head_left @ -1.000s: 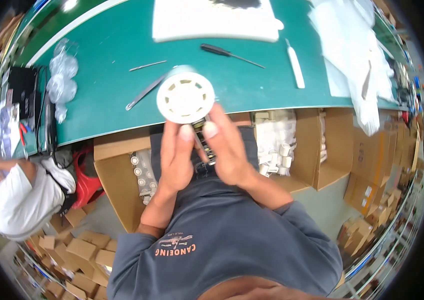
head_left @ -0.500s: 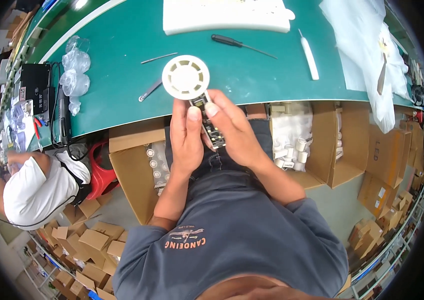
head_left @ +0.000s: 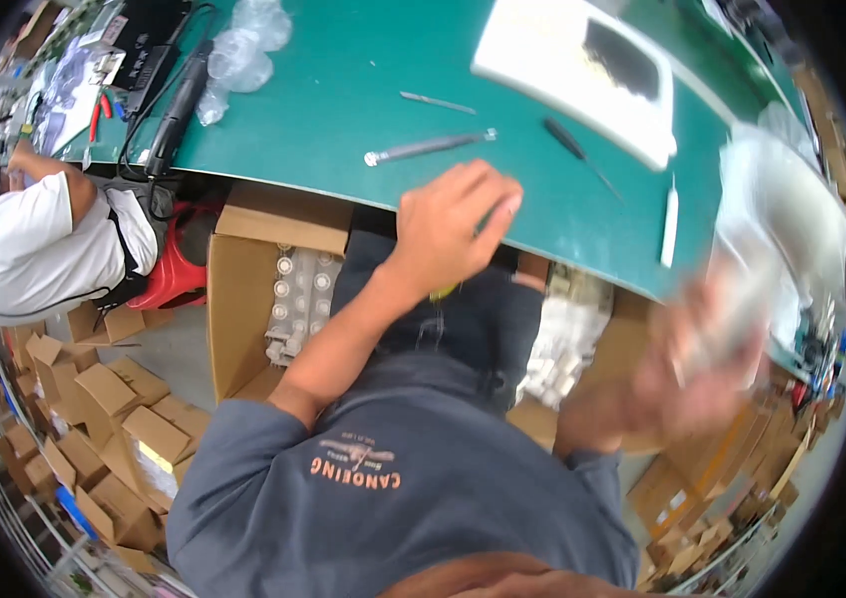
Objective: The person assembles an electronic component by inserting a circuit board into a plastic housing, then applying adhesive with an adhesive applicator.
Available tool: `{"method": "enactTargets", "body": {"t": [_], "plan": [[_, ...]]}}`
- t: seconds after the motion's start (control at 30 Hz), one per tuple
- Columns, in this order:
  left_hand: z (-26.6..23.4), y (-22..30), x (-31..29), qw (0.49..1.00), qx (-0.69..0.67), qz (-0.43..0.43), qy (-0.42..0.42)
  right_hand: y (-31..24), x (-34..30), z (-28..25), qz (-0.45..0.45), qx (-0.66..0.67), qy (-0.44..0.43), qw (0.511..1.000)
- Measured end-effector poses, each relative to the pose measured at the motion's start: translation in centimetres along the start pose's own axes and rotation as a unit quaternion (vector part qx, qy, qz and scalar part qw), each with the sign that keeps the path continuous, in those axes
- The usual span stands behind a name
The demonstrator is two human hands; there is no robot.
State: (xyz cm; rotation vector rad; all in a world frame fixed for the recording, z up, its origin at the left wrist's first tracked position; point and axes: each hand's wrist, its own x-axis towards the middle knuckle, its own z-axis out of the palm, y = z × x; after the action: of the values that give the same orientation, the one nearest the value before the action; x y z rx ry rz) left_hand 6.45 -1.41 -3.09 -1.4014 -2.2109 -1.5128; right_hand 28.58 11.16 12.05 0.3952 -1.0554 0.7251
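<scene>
My left hand [head_left: 451, 231] hovers at the table's near edge, fingers loosely bent and thumb apart; nothing shows in it, though its palm is hidden. Just beyond it lies a grey double-ended tool [head_left: 430, 148]. On the right, my right hand [head_left: 697, 364] is smeared by motion beside the translucent plastic bag [head_left: 802, 189]. A blurred whitish shape [head_left: 727, 314] overlaps its fingers, too smeared to name. Below my left wrist shows a small yellow-green patch [head_left: 443, 292]. The round white part with a circuit board is not clearly visible.
The green table [head_left: 343, 90] holds a thin metal rod [head_left: 438, 103], a black screwdriver [head_left: 567, 140], a white pen-like tool [head_left: 669, 224] and a white foam block [head_left: 532, 50]. Cardboard boxes [head_left: 238, 299] stand under the edge. A seated person [head_left: 39, 239] works at left.
My hands have separated. The right swung far right to the plastic bag; the left stayed near the table edge. The round white part with its circuit board no longer shows clearly. The view turned.
</scene>
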Motion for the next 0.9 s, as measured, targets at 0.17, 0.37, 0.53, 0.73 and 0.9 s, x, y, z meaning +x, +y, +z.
{"method": "enactTargets", "body": {"t": [0.17, 0.37, 0.53, 0.73, 0.9], "plan": [[0.1, 0.2, 0.1, 1.0, -0.018, -0.016, -0.003, 1.2, 0.8, 1.2, -0.141, -0.03, -0.043, 0.989], [0.1, 0.5, 0.3, 1.0, -0.009, -0.005, -0.002, 1.7, 1.2, 1.0, -0.002, 0.062, -0.148, 0.987], [0.8, -0.2, -0.1, 1.0, -0.006, 0.005, -0.004, 1.2, -8.9, 5.2, 0.186, 0.19, -0.109, 0.958], [-0.4, 1.7, -0.2, 0.997, 0.044, -0.019, -0.066, 3.3, -12.8, 13.1, 0.603, 0.044, -0.253, 0.755], [0.6, 2.3, 0.2, 0.995, 0.014, -0.041, -0.092, 1.9, -15.0, 14.3, 0.315, -0.13, -0.231, 0.911]]}}
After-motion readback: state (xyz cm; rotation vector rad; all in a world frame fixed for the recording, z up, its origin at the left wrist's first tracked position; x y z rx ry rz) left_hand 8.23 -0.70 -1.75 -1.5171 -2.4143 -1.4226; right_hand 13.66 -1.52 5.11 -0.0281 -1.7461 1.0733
